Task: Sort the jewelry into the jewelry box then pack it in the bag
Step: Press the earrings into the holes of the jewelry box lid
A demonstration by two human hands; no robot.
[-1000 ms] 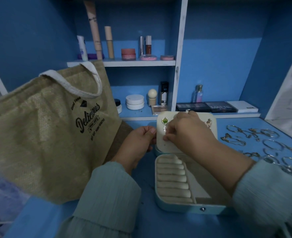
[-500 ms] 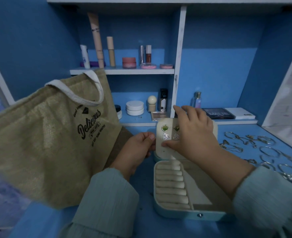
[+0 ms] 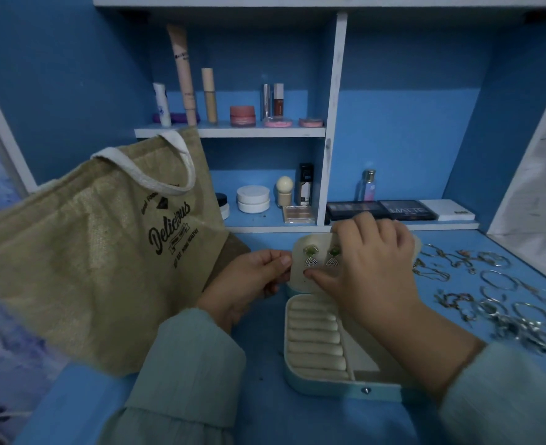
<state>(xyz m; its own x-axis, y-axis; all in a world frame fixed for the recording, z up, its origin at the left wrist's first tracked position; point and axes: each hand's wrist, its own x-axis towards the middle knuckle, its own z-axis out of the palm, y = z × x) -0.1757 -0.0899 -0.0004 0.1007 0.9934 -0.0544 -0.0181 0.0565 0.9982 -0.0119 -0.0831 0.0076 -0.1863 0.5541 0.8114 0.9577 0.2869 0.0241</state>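
Note:
A pale blue jewelry box (image 3: 345, 385) lies open on the blue desk, with cream ring rolls (image 3: 315, 335) on its left side. Its cream earring panel (image 3: 299, 281) stands upright at the back. Two green-and-silver earrings (image 3: 310, 256) are pinned on that panel. My left hand (image 3: 249, 284) pinches the panel's left edge. My right hand (image 3: 371, 261) rests on the panel, thumb pressed to its face below the earrings, fingers curled over its top right. A burlap tote bag (image 3: 88, 258) printed "Delicious" stands to the left.
Several bangles, chains and bracelets (image 3: 496, 297) are spread over the desk to the right. Shelves behind hold cosmetic tubes and jars (image 3: 242, 115), white jars (image 3: 253, 199), a perfume bottle (image 3: 368, 184) and eyeshadow palettes (image 3: 381, 209).
A second earring now sits beside the first on the panel. My right hand has slid from the panel's middle to its right side. The camera has tilted up.

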